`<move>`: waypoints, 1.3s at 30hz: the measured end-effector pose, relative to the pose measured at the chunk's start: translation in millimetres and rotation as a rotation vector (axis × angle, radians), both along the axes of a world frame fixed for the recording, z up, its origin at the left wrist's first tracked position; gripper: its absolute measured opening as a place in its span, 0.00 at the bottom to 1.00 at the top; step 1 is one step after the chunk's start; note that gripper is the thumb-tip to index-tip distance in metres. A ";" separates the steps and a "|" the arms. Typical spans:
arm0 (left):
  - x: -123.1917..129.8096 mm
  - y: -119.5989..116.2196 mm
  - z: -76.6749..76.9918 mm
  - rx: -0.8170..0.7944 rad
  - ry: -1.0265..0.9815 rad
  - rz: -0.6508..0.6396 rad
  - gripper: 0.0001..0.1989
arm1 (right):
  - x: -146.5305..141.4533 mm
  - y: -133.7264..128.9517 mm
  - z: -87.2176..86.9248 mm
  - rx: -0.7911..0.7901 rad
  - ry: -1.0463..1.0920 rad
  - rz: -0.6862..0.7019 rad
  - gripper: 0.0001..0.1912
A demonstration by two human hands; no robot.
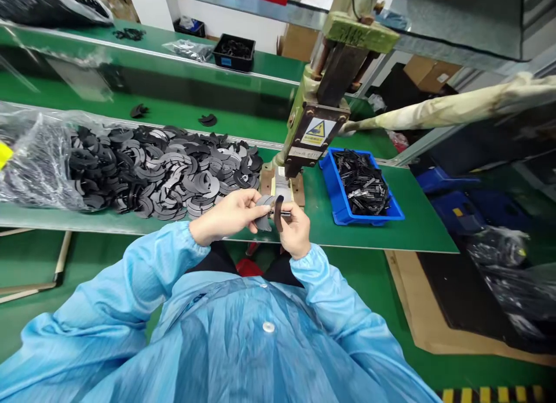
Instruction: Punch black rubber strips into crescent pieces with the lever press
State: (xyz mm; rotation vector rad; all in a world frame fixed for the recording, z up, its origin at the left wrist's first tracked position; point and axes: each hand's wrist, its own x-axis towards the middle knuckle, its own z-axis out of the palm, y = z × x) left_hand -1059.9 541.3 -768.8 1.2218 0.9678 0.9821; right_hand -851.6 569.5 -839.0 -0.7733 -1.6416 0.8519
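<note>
Just in front of the press point(315, 122), both my hands are raised close together near the table's front edge. My left hand point(232, 215) pinches a grey curved piece point(263, 222) between thumb and fingers. A dark curved piece point(278, 213) stands upright in the fingers of my right hand point(296, 229), along with a small dark part that is partly hidden. The two curved pieces are side by side; whether they touch is unclear. A large heap of curved pieces point(174, 171) lies to the left of the press.
A blue bin point(341, 212) of small black parts stands right of the press. Clear plastic bags point(37, 160) lie at the left. Behind, a raised shelf holds a black tray point(234, 52). A wrapped pole point(456, 107) juts in from the right.
</note>
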 end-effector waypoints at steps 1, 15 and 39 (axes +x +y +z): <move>1.0 0.6 -0.2 -0.027 -0.027 -0.025 0.29 | 0.5 -2.1 -1.4 0.005 -0.001 -0.010 0.15; -2.6 15.9 -8.7 -0.037 0.057 -0.038 0.28 | 25.8 -3.0 16.6 0.263 -0.331 -0.034 0.07; -19.3 89.0 -22.1 -0.094 -0.013 0.224 0.24 | 73.4 0.2 2.1 0.173 -0.297 -0.157 0.15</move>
